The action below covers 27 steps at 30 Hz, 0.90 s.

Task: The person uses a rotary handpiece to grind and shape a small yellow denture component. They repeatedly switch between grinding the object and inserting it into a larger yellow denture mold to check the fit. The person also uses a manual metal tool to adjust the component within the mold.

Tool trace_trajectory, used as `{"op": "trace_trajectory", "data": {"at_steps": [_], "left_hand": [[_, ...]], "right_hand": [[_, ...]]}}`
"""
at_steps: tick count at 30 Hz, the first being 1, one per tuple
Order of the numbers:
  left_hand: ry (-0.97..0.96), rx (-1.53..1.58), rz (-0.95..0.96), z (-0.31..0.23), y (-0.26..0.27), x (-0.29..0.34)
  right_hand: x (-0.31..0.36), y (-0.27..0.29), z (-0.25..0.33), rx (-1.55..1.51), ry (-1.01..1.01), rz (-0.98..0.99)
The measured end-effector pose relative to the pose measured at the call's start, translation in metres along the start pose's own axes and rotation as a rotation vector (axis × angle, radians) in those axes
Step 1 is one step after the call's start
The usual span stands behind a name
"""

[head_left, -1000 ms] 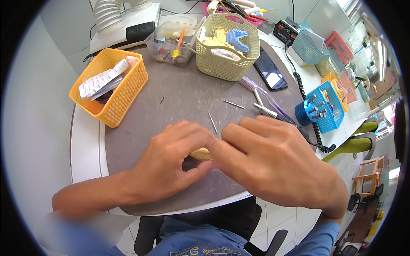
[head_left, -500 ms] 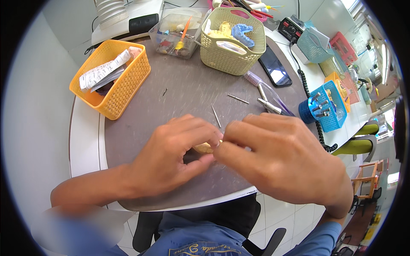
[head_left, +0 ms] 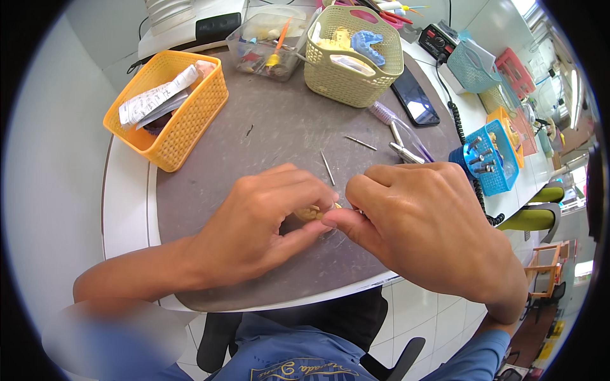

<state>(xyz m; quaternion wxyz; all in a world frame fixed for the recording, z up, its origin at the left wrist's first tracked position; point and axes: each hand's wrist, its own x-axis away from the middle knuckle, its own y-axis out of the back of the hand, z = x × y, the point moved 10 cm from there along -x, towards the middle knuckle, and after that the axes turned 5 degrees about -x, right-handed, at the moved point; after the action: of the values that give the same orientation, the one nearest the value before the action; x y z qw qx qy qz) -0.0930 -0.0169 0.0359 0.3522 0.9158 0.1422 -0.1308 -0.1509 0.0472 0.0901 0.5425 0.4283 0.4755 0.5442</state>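
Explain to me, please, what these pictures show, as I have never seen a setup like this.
There is no machine here: a person works with two bare hands. The view comes from the left of two fisheye cameras worn on the head, looking down, so straight edges bend. The left hand holds a small yellowish piece, partly hidden; the right hand is close beside it, but what it grips is unclear. On the grey-brown work surface are two thin metal rods, a dark phone, an orange basket, an olive basket and a clear tub.
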Motion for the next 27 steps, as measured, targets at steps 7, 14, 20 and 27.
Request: {"op": "trace_trajectory", "data": {"at_steps": [7, 14, 20, 27], "left_hand": [[-0.039, -0.086, -0.022, -0.015, -0.003, -0.012], [0.011, -0.119, -0.004, -0.014, -0.008, -0.017], [-0.040, -0.139, -0.045, -0.023, -0.005, -0.015], [-0.032, -0.067, 0.001, -0.008, 0.000, -0.008]], "right_hand": [[0.010, -0.009, -0.010, 0.024, -0.005, 0.065], [0.008, -0.008, -0.014, -0.128, 0.080, 0.083], [0.013, -0.001, -0.004, -0.147, 0.200, -0.054], [0.007, 0.000, 0.009, -0.015, 0.271, 0.053]]}}
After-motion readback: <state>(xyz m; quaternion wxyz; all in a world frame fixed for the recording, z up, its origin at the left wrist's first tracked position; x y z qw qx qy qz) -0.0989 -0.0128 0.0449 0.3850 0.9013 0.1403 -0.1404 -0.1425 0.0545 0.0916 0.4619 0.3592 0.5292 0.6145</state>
